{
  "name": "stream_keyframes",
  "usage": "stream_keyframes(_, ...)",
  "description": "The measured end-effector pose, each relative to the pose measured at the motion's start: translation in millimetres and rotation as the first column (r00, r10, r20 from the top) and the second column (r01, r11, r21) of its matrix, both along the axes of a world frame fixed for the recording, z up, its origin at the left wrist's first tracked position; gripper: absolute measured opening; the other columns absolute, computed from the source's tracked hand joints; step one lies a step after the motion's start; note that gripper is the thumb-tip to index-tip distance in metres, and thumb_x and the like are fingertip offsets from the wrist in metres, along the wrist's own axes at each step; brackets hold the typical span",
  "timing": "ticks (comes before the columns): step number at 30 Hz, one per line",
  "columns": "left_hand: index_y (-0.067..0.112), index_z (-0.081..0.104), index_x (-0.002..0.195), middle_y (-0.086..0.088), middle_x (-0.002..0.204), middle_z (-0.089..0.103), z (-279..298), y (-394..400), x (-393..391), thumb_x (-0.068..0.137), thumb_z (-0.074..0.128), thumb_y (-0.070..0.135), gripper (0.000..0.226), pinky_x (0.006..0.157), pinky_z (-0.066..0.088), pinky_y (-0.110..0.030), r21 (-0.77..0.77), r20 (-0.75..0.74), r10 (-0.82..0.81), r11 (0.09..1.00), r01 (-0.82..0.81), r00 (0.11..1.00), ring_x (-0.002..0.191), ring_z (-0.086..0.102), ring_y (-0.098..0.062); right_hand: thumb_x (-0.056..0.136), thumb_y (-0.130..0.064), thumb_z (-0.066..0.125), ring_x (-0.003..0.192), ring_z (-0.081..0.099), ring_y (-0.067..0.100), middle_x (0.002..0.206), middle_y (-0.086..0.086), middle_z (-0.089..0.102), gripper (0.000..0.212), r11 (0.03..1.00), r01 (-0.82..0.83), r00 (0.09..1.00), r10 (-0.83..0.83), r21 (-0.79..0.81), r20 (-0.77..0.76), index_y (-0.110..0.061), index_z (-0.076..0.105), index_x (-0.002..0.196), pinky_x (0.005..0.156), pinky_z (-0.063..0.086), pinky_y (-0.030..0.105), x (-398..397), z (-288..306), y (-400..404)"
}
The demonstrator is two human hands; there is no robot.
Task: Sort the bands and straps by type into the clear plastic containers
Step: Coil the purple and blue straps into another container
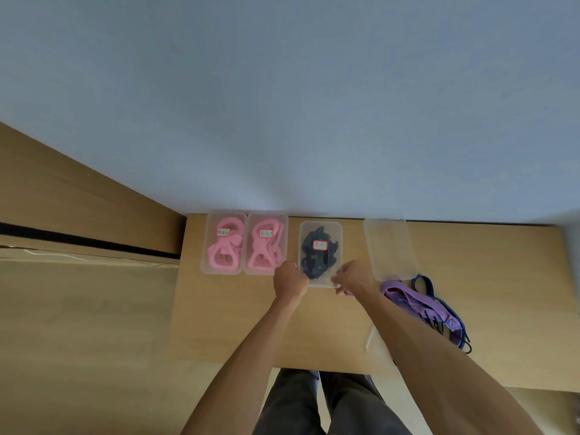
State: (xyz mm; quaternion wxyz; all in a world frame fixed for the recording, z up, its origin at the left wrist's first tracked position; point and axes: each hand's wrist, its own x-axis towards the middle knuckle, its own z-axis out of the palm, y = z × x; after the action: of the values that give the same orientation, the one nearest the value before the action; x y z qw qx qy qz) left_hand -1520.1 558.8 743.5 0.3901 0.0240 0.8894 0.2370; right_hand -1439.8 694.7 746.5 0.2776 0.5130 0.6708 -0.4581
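Both hands at the near end of the clear plastic container of dark straps (320, 253), centre of frame.

Container's long axis runs up-frame from the hands; left hand (290, 282) curls at its lower-left corner, right hand (353, 277) pinches the lower-right edge, equally near. Red-bordered label on top. Two clear containers of pink bands (244, 243) left; empty clear container (390, 248) right, purple and navy straps (426, 309) below it on wooden table (219, 324).

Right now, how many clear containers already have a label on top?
3: two holding pink bands at the table's far left, and one holding dark straps between both hands. The fourth container shows none.
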Motion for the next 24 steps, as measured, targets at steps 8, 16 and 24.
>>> stream_keyframes(8, 0.01, 0.048, 0.067, -0.01, 0.066, 0.054, -2.6, -7.4, 9.6, 0.09, 0.058, 0.0, 0.027, 0.056, 0.055, -0.043, 0.051, -0.086, 0.086, 0.995, -0.082, 0.993, 0.066, 0.064, -0.032, 0.082, -0.009, 0.071, 0.082, 0.072, 0.022, 0.088, 0.01, 0.075, 0.024, 0.992, -0.002, 1.0, 0.005, 0.125, -0.024, -0.004, 0.067, 0.105, 0.078, 0.06, 0.038, 4.3, 2.8, -5.0)
stream_keyframes(16, 0.012, 0.056, 0.123, -0.003, 0.119, 0.058, 11.7, 8.2, -5.9, 0.088, 0.074, 0.023, 0.041, 0.091, 0.052, -0.029, -0.025, -0.396, -0.373, 0.918, 0.396, 0.839, 0.11, 0.056, -0.018, 0.087, -0.011, 0.061, 0.103, 0.058, 0.031, 0.124, 0.008, 0.055, 0.032, 0.882, -0.112, 0.925, 0.261, 0.457, -0.275, -0.013, 0.053, 0.118, 0.078, 0.053, 0.041, -13.1, 18.2, -4.8)
stream_keyframes(24, 0.014, 0.032, 0.152, -0.002, 0.149, 0.043, -0.9, 13.1, -3.0, 0.075, 0.085, 0.027, 0.095, 0.107, 0.041, -0.036, -0.047, -0.437, -0.473, 0.862, 0.505, 0.765, 0.126, 0.047, -0.021, 0.085, -0.007, 0.064, 0.139, 0.039, 0.027, 0.166, 0.006, 0.008, 0.066, 0.741, -0.449, 0.821, 0.563, 0.5, -0.098, -0.017, 0.039, 0.145, 0.093, 0.049, 0.038, -14.6, 6.5, -7.8)
